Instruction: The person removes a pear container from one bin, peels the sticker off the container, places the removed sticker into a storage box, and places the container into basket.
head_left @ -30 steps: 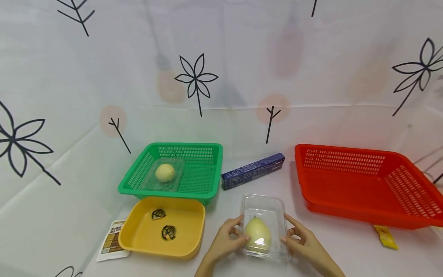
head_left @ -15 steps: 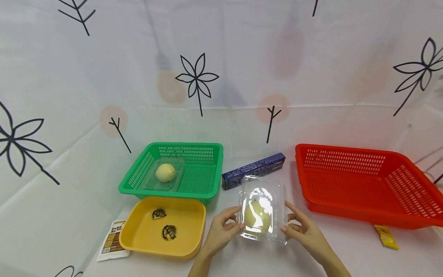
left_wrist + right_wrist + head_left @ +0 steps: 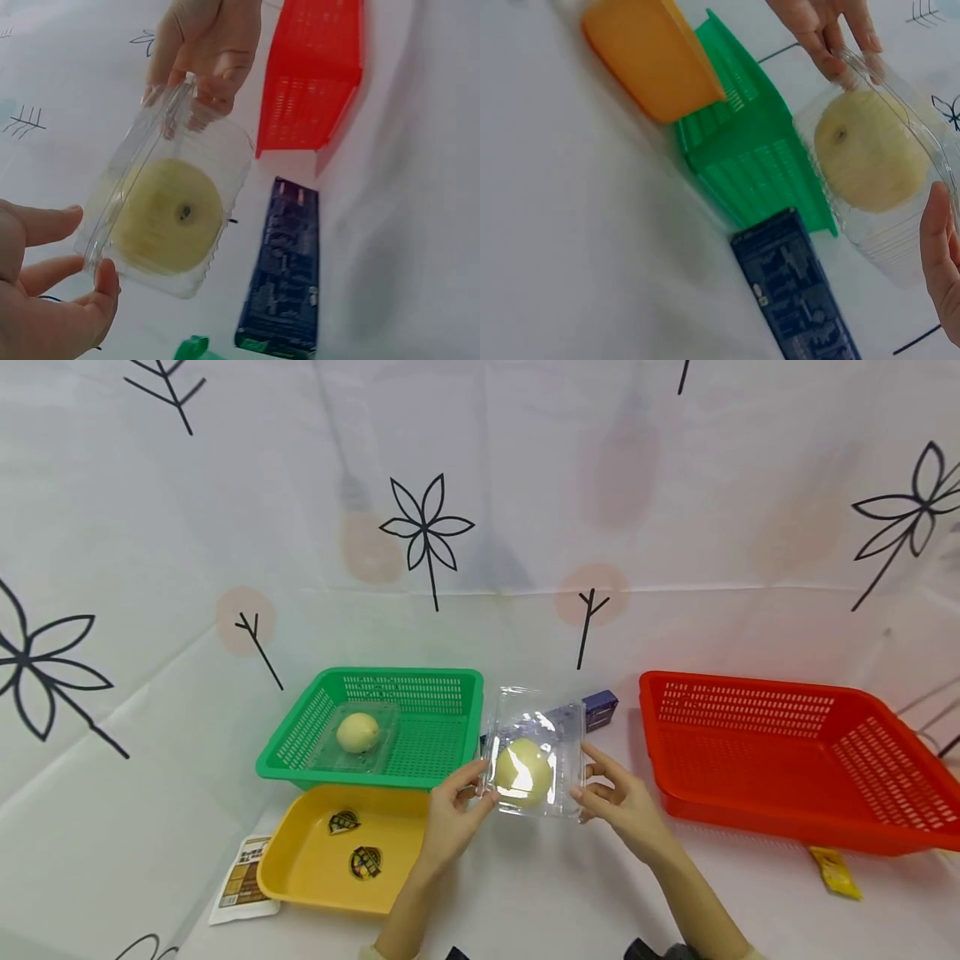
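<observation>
A clear plastic clamshell box with a round yellow-green pear inside is held up in front of the dark blue carton. My left hand pinches its left edge between thumb and fingers. On the opposite edge, my right hand grips it the same way. In the left wrist view the pear shows a dark spot at one end through the plastic, and the lid appears closed. A similar box with a pale yellow fruit lies in the green basket, just left of the held box.
A yellow tray with dark stickers stands before the green basket, partly behind my left hand. Beside it lies a white and brown packet. The red basket is at the right, with a small yellow packet near its front edge.
Both hands have carried the clamshell box with the pear away from the table's front and up to the left, so that it now overlaps the blue carton. The baskets have not moved.
</observation>
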`<action>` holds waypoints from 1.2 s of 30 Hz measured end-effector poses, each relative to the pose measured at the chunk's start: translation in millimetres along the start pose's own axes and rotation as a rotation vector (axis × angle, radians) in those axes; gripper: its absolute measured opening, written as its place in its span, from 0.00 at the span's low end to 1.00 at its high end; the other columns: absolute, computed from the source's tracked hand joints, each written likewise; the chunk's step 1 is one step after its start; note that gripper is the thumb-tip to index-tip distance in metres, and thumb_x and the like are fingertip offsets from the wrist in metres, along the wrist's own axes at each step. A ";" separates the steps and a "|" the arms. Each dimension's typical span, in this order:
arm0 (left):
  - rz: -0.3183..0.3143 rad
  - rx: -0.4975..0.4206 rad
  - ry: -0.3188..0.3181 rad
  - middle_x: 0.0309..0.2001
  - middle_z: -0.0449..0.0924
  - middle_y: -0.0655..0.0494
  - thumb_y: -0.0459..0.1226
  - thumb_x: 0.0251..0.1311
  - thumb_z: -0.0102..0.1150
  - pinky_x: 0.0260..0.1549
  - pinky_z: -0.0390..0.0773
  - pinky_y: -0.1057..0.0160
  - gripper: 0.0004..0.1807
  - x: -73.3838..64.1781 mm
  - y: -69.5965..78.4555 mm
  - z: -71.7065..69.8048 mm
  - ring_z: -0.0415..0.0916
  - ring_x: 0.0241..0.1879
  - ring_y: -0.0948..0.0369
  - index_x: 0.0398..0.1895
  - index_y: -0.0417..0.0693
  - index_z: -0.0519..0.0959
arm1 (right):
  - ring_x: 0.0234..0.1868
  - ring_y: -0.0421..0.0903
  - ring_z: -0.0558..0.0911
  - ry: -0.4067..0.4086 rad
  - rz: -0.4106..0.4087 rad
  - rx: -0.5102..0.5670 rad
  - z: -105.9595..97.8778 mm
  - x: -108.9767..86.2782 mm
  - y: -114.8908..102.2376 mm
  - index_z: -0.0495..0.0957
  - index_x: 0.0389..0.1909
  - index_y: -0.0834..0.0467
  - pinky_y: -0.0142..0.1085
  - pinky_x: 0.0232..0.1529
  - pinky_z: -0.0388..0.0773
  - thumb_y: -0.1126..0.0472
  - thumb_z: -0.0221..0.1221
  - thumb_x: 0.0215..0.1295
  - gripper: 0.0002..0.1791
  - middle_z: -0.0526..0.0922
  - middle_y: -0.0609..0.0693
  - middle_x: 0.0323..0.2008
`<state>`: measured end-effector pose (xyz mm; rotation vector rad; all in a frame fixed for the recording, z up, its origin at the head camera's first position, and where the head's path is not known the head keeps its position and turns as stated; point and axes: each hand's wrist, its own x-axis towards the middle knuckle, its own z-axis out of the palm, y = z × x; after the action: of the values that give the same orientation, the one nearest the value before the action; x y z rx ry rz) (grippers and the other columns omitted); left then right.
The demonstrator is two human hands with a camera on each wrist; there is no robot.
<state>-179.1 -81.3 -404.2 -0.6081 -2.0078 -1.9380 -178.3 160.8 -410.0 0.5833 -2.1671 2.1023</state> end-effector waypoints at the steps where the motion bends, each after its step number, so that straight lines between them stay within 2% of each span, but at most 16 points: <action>1: -0.008 0.011 0.024 0.51 0.73 0.28 0.19 0.49 0.60 0.44 0.77 0.67 0.20 2.6 2.3 -2.3 0.73 0.40 0.56 0.48 0.19 0.73 | 0.29 0.42 0.79 -0.006 0.000 0.004 2.5 5.4 -0.7 0.53 0.69 0.68 0.37 0.28 0.81 0.72 0.56 0.61 0.36 0.65 0.67 0.42; 7: -0.061 0.079 0.127 0.38 0.76 0.35 0.21 0.50 0.62 0.44 0.77 0.66 0.20 21.1 12.9 -18.6 0.69 0.35 0.61 0.49 0.23 0.75 | 0.32 0.41 0.80 -0.026 0.002 0.029 18.7 37.4 -0.9 0.53 0.69 0.69 0.35 0.31 0.81 0.72 0.57 0.61 0.37 0.65 0.68 0.45; 10: -0.082 0.121 0.142 0.34 0.75 0.38 0.22 0.51 0.61 0.43 0.76 0.67 0.20 28.6 15.4 -29.1 0.69 0.34 0.60 0.50 0.25 0.75 | 0.33 0.41 0.81 -0.025 0.000 0.047 29.3 50.7 1.1 0.53 0.69 0.70 0.35 0.31 0.81 0.72 0.58 0.60 0.37 0.66 0.68 0.44; 17: -0.149 0.178 0.167 0.35 0.73 0.41 0.24 0.55 0.60 0.43 0.74 0.69 0.21 43.4 19.7 -52.9 0.69 0.35 0.59 0.53 0.26 0.74 | 0.28 0.41 0.80 -0.027 0.024 0.058 51.9 76.4 4.1 0.53 0.69 0.69 0.36 0.31 0.81 0.69 0.58 0.62 0.37 0.67 0.66 0.45; 20: -0.201 0.182 0.191 0.37 0.73 0.43 0.25 0.56 0.59 0.45 0.74 0.68 0.21 48.5 17.5 -61.6 0.68 0.37 0.59 0.54 0.28 0.73 | 0.27 0.40 0.79 -0.032 0.024 0.065 61.0 85.9 6.1 0.52 0.69 0.69 0.36 0.32 0.81 0.70 0.58 0.62 0.37 0.67 0.65 0.44; 24: -0.250 0.201 0.224 0.42 0.72 0.42 0.25 0.57 0.58 0.52 0.72 0.59 0.21 53.1 11.9 -71.3 0.69 0.42 0.56 0.55 0.30 0.73 | 0.27 0.39 0.79 -0.032 0.054 0.080 73.6 96.1 9.3 0.52 0.70 0.68 0.38 0.33 0.82 0.70 0.57 0.62 0.37 0.67 0.63 0.45; 29: -0.273 0.194 0.260 0.50 0.70 0.36 0.26 0.59 0.56 0.58 0.67 0.50 0.21 55.8 6.7 -81.7 0.68 0.50 0.47 0.57 0.30 0.72 | 0.26 0.41 0.80 -0.033 0.050 0.080 87.0 106.8 10.4 0.53 0.69 0.68 0.44 0.35 0.82 0.71 0.57 0.61 0.37 0.67 0.64 0.47; 33: -0.269 0.190 0.305 0.55 0.69 0.33 0.25 0.59 0.55 0.59 0.66 0.50 0.21 58.2 4.9 -89.3 0.67 0.54 0.44 0.57 0.29 0.71 | 0.29 0.44 0.81 -0.063 0.044 0.074 96.5 115.4 11.5 0.52 0.70 0.68 0.50 0.39 0.80 0.69 0.58 0.60 0.38 0.66 0.66 0.50; 36: -0.281 0.191 0.343 0.55 0.69 0.33 0.25 0.59 0.55 0.57 0.69 0.58 0.21 60.3 2.1 -95.0 0.68 0.54 0.46 0.57 0.29 0.71 | 0.34 0.46 0.81 -0.087 0.059 0.075 104.1 120.2 14.6 0.50 0.70 0.67 0.53 0.42 0.78 0.69 0.59 0.60 0.40 0.65 0.67 0.53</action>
<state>-238.6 -169.6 -367.9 0.0549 -2.1000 -1.8114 -272.1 32.6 -393.8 0.6366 -2.1844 2.2376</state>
